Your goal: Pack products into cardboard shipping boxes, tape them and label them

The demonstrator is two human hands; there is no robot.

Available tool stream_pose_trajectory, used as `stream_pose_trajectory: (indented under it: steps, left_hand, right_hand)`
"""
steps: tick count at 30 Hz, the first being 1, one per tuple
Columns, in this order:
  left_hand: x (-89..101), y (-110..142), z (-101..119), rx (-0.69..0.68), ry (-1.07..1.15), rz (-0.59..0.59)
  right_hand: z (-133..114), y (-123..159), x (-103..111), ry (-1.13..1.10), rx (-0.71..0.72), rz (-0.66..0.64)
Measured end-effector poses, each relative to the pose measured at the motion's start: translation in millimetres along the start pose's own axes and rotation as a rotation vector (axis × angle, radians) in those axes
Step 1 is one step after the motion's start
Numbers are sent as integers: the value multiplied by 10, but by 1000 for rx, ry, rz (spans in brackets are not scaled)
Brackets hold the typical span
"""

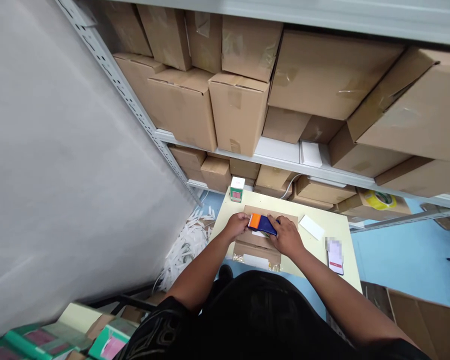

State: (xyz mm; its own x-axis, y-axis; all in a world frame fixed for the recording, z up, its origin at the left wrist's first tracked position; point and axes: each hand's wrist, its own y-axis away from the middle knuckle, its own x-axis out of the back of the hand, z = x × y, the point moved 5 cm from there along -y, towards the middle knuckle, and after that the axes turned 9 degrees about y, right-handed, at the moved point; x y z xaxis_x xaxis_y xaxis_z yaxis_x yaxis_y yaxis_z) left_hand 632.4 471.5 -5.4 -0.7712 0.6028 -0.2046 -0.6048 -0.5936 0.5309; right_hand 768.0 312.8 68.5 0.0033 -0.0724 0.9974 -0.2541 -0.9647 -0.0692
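Note:
Both of my hands hold a small flat dark-blue and orange package [264,224] above an open cardboard box [260,252] on the table. My left hand [237,226] pinches the package's orange end. Across its blue end, my right hand [286,236] is closed, with fingers on top. Something white and partly hidden shows just beneath the package. The box's near flap, with shiny clear tape and a white label on it, points toward me.
The cream table [217,225] also bears a green-and-white box [237,189], a white box [311,227] and a phone [335,256]. Shelves of cartons [240,110] rise behind it; yellow tape [380,200] lies on a lower carton. White strips [187,245] pile up at left.

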Motion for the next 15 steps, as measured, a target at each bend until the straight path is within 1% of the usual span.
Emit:
stream_pose_trajectory:
  steps: [2,4,8,11,13,15]
  left_hand:
    - [97,-37,40,-11,-7,-11]
    - [247,-77,79,-22,-13,-6]
    - [670,-164,114,-44,-37,41]
    - [945,-240,64,-67,-82,89]
    - [1017,-295,-25,-82,-132,113]
    - [979,-346,-153,-95,-199,133]
  right_hand:
    - [16,-10,10,20,9,-11]
    - [48,-16,17,38,7,-24]
    - [135,-26,47,70,-3,-66]
    - [203,-39,93,63,3,-76]
    - [235,-43,113,61,8,-79]
    - [243,-44,117,75,15,-81]
